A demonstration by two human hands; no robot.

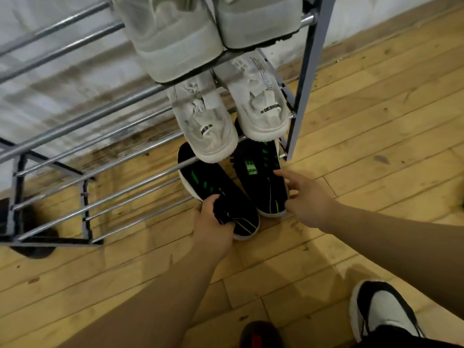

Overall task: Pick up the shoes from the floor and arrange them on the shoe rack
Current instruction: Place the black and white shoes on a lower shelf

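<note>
Where rack [305,79] is lowest: left black shoe [198,182] and right black shoe [261,187] are lying side by side, toes hiding under white pair [211,131].
Left hand [213,222]: curling round left black shoe's heel end, gripping it.
Right hand [303,199]: fingers spreading loosely, touching right black shoe's side, gripping nothing.
Top pair [175,41]: running out of frame.

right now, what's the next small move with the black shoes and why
Probably slide the left black shoe further onto the rack and straighten it: the left hand grips its heel, which sticks out past the right black shoe at an angle, while the right hand, fingers spread, touches that one.
</note>
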